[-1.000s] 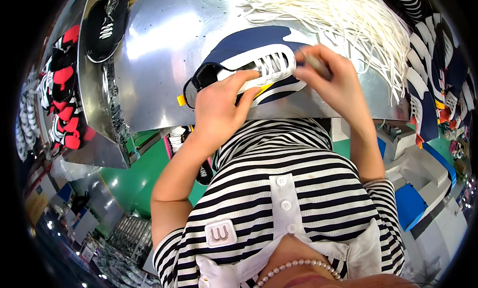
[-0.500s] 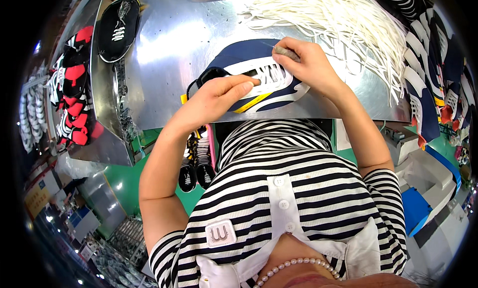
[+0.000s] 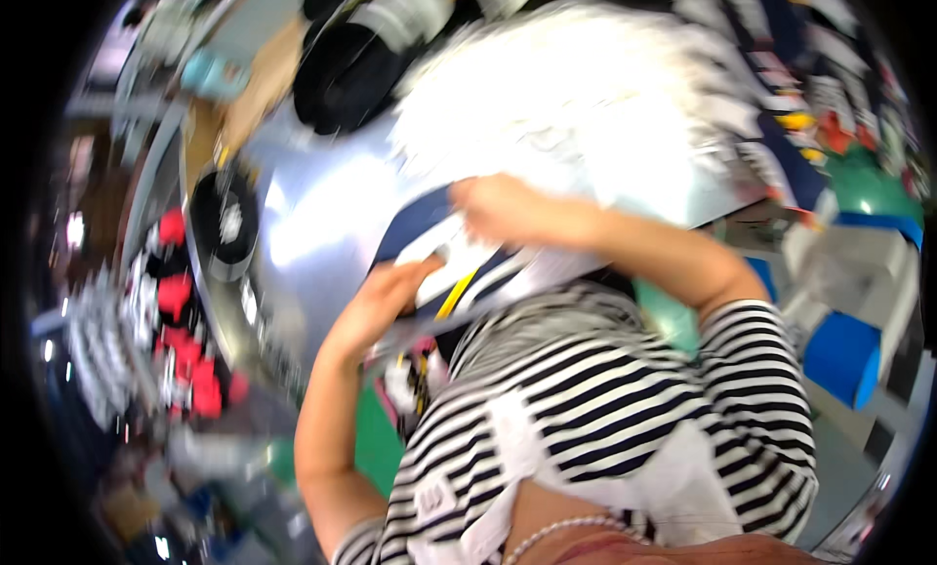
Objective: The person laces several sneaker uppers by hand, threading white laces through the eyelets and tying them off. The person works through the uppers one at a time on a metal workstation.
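A navy and white sneaker (image 3: pixel 408 229) with a yellow stripe lies on its side at the near edge of the metal table, blurred by motion. My left hand (image 3: pixel 390 290) holds it by the lacing area, fingers closed over the edge. Over its upper side is my right hand (image 3: pixel 496 210), its fingers smeared, so whether they pinch a lace cannot be made out. A big heap of white laces (image 3: pixel 576 97) spreads just beyond my hands.
A black shoe (image 3: pixel 224 223) sits at the table's left edge. More black shoes (image 3: pixel 356 62) lie at the back. Red and black shoes (image 3: pixel 181 341) hang at the left. Navy sneakers (image 3: pixel 791 165) line the right side, above a blue bin (image 3: pixel 841 360).
The whole view has swung and blurred, bringing more of the table's back into sight. My right hand has moved in nearer to my left over the sneaker.
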{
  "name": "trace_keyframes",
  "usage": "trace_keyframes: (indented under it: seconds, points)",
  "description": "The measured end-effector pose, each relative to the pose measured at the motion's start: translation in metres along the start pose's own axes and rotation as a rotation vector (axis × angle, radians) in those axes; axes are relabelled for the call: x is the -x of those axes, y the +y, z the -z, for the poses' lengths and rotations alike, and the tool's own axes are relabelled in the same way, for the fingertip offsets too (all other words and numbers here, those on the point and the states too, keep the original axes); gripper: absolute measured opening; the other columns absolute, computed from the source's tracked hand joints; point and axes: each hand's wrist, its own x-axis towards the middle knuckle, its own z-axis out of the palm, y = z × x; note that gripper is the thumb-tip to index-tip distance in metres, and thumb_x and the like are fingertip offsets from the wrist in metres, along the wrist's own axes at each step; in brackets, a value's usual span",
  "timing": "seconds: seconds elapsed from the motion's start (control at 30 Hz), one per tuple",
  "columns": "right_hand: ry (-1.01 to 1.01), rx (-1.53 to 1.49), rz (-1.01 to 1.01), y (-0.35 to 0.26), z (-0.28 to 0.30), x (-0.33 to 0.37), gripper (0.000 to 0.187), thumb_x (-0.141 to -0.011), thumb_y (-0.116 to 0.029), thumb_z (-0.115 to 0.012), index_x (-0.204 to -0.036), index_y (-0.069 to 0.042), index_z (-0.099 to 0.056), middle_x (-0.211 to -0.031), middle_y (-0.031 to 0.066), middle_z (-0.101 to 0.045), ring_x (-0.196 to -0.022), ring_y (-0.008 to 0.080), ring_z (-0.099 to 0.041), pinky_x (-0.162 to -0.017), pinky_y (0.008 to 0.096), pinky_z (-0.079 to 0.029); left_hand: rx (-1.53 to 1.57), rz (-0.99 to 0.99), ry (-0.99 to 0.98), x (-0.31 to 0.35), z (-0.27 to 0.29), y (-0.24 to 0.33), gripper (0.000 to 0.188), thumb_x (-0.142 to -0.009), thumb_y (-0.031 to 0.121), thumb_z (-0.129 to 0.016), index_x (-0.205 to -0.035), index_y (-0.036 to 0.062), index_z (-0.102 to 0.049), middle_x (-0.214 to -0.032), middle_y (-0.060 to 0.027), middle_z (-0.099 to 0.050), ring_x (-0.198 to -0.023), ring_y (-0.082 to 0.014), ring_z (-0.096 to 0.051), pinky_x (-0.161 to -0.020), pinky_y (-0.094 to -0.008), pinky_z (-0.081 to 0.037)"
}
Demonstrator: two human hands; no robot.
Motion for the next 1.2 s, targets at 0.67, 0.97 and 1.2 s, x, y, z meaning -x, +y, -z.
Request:
trace_keyframes:
  seconds: [0.67, 0.97, 1.2]
  points:
    - [0.096, 0.206, 0.084, -0.007, -0.008, 0.016, 0.017, -0.062, -0.007, -0.064, -0.075, 0.004, -0.063, -0.07, 0.022, -0.065, -0.071, 0.0398, -0.066, -0.062, 0.0463, -0.053, -0.79, -0.233, 0.057, -0.024, -0.008, -0.014, 0.019, -0.085, 0.011, -0.058, -0.1, 0.0038, -0.067, -0.08, -0.0235, -0.065, -0.077, -0.0393, -0.063, -0.072, -0.0474, -0.048]
    - [0.172, 0.127, 0.078, 0.004, -0.016, 0.016, 0.021, -0.067, -0.014, -0.065, -0.08, 0.003, -0.061, -0.072, 0.02, -0.064, -0.071, 0.0407, -0.064, -0.065, 0.0467, -0.052, -0.64, -0.486, 0.224, -0.032, -0.012, -0.016, 0.016, -0.081, -0.001, -0.062, -0.094, 0.002, -0.072, -0.08, -0.0161, -0.07, -0.071, -0.0241, -0.067, -0.069, -0.0327, -0.051]
    - [0.145, -0.09, 0.037, -0.005, 0.011, 0.037, 0.022, -0.071, -0.017, -0.065, -0.087, -0.003, -0.059, -0.074, 0.0154, -0.063, -0.072, 0.0379, -0.063, -0.066, 0.0451, -0.05, -0.467, -0.419, 0.296, -0.026, -0.013, -0.012, 0.018, -0.079, -0.004, -0.064, -0.094, 0.0019, -0.072, -0.079, -0.0171, -0.069, -0.072, -0.034, -0.065, -0.068, -0.038, -0.05]
